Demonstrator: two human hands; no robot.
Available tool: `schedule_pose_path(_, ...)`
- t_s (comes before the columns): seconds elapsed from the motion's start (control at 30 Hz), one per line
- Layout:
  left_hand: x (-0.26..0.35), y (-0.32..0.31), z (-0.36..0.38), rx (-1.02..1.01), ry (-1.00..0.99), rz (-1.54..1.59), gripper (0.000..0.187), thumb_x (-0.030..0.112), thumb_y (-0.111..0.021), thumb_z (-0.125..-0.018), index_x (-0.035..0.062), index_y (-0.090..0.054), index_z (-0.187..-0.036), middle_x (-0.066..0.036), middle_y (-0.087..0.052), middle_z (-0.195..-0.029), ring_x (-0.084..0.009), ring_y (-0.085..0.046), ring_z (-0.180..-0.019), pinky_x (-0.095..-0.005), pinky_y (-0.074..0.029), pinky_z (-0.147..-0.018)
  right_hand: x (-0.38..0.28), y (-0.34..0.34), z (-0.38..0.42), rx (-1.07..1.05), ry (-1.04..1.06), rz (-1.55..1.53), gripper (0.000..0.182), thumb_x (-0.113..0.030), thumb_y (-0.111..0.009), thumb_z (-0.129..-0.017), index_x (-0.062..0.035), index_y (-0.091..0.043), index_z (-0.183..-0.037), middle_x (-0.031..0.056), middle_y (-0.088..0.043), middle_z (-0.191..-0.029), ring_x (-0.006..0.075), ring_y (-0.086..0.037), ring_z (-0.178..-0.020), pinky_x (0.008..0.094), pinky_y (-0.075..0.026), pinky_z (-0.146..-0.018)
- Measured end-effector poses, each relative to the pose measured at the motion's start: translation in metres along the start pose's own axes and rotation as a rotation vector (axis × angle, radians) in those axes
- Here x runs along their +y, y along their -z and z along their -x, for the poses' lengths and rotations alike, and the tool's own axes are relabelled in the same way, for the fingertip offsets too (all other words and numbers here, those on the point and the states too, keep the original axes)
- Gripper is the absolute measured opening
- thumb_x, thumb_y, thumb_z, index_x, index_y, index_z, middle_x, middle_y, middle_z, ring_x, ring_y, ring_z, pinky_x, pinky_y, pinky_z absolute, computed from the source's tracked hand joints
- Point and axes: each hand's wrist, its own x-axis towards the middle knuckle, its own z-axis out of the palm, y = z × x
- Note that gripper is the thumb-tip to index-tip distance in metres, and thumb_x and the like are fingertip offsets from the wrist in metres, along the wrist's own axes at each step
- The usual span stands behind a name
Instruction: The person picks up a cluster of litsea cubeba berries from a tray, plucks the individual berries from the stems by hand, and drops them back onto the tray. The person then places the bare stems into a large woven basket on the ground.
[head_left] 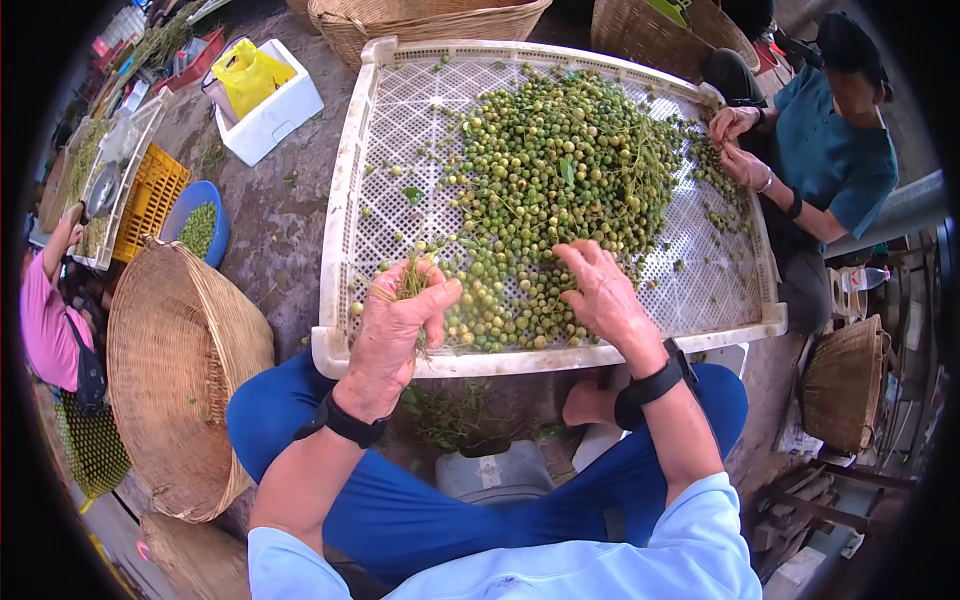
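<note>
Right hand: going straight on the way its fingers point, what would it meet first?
Probably the pile of small green fruits directly ahead of the right hand; whether it touches them is unclear.

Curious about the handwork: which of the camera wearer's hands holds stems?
The left hand, gripping a bunch of stems; the right hand, over the fruit, shows none.
</note>
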Motion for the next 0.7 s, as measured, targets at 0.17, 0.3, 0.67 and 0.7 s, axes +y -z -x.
schedule_pose_path(0.17,-0.003,-0.002,-0.003,-0.056,0.045,-0.062,0.011,0.004,-0.061,-0.077,0.0073,-0.051,-0.077,0.002,-0.049,-0.058,-0.0048,-0.042,-0.041,-0.0189,-0.034,-0.036,0.006,-0.001,0.004,-0.055,0.036,0.010,0.027,-0.003,-0.058,-0.070,-0.0020,-0.054,-0.096,0.0142,-0.048,-0.085,0.0315,-0.050,-0.084,0.0394,-0.042,-0.074)
schedule_pose_path(0.3,-0.007,-0.009,-0.001,-0.036,0.075,-0.074,0.011,0.003,-0.061,-0.077,0.0072,-0.052,-0.078,0.002,-0.048,-0.057,-0.0042,-0.041,-0.040,-0.0182,-0.034,-0.036,0.019,-0.007,0.007,0.001,0.011,0.084,0.017,-0.002,-0.057,-0.072,-0.0015,-0.053,-0.089,0.0156,-0.050,-0.082,0.0318,-0.053,-0.077,0.0386,-0.045,-0.069)
schedule_pose_path(0.67,-0.044,-0.034,-0.003,-0.127,0.391,0.160,0.013,0.017,-0.056,-0.084,0.0053,-0.061,-0.083,0.000,-0.055,-0.061,-0.0070,-0.047,-0.044,-0.0212,-0.038,-0.037,-0.046,0.024,0.018,0.096,-0.144,-1.340,0.020,0.003,-0.050,-0.077,-0.0012,-0.053,-0.096,0.0034,-0.055,-0.087,0.0095,-0.053,-0.075,0.0233,-0.046,-0.069)
schedule_pose_path(0.7,-0.045,-0.037,-0.005,-0.131,0.445,0.278,0.013,0.018,-0.056,-0.084,0.0056,-0.060,-0.082,0.001,-0.053,-0.060,-0.0072,-0.047,-0.047,-0.0221,-0.039,-0.039,-0.053,0.022,0.022,0.071,-0.031,-1.188,0.020,0.004,-0.051,-0.075,-0.0011,-0.054,-0.094,0.0047,-0.056,-0.086,0.0114,-0.054,-0.075,0.0242,-0.046,-0.069)
